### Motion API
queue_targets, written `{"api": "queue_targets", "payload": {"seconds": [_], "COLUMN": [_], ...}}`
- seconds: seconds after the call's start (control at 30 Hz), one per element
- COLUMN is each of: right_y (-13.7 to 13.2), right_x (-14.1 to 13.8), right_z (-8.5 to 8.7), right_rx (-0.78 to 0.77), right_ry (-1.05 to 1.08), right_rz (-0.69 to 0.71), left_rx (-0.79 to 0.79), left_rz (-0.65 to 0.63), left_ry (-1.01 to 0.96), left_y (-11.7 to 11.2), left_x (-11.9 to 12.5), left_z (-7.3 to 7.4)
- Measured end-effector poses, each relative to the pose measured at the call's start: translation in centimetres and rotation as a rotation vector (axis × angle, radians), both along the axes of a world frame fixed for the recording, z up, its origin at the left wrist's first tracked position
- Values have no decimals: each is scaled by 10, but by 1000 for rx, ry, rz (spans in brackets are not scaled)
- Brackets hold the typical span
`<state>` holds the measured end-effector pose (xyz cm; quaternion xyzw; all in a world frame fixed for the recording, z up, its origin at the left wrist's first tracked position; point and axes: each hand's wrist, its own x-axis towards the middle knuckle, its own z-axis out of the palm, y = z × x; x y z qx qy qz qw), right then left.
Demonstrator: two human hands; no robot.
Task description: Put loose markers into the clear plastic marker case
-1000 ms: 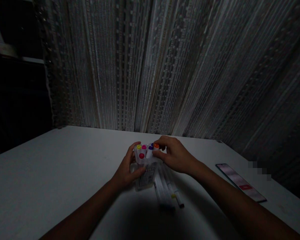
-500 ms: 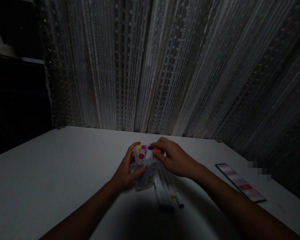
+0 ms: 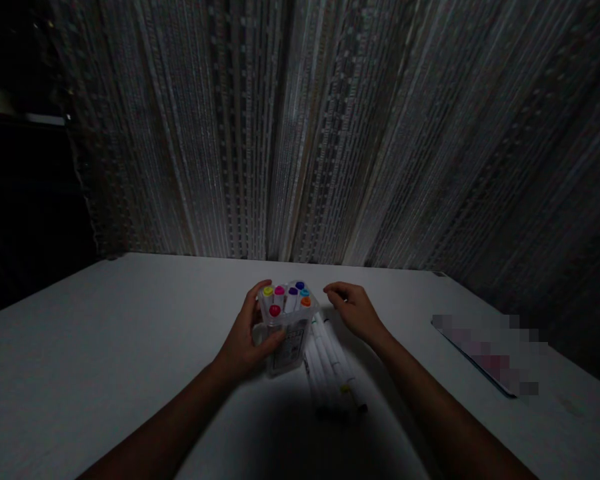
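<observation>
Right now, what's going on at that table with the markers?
A person's left hand grips a clear marker case standing upright on the white table, with colored marker caps showing at its top. The right hand is open beside the case, not touching it, above several loose markers lying on the table.

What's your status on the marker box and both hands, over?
Left hand gripping clear marker box, fingers wrapped round it. Right hand open, off the box. Loose markers lying on table beside box.
</observation>
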<state>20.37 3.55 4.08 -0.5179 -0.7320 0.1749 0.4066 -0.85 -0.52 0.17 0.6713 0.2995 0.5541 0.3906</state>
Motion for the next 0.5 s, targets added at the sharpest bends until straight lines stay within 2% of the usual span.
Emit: {"api": "queue_targets", "payload": {"seconds": [0.1,0.17,0.23,0.37,0.5], "right_y": [11,10,6,0,-2], "right_x": [10,16,20,22,23], "right_z": [-34,-47,-51,-49,-50], "right_rx": [-104,-121,-131,-191,-218], "right_ry": [-54,-147,-250,-442,-515], "right_rz": [-112,-144,-131,-99,-83], "left_rx": [-19,-32,-42,-31,-18], "left_rz": [13,32,56,104,171], "left_ry": [5,6,6,22,37], "left_y": [0,1,1,2,0], "left_x": [1,1,2,4,6], "left_z": [-1,-2,-3,-5,-6]}}
